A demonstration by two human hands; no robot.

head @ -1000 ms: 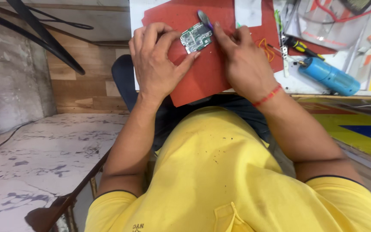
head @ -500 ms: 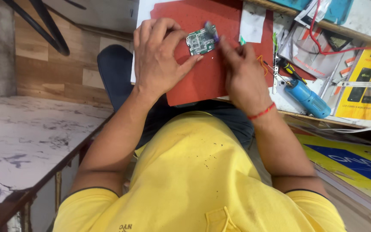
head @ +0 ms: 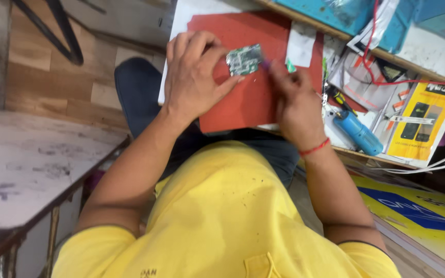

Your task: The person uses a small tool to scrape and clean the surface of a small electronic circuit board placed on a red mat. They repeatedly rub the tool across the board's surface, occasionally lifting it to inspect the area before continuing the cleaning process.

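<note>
Your left hand (head: 194,82) had its grip closed on the small green circuit board (head: 244,59), held just above the red mat (head: 243,98) on the surface. Your right hand (head: 297,103) pinched a thin purple-tipped tool (head: 264,64), tip at the board's right edge. Blue cylindrical tool (head: 357,132) lay nearby, to the right, w/ a yellow package (head: 419,123) beyond it.

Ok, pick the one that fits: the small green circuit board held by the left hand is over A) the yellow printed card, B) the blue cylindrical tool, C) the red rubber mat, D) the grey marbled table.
C: the small green circuit board, pinched in the left hand, sits above the red rubber mat, while the right hand works at its edge.
</note>
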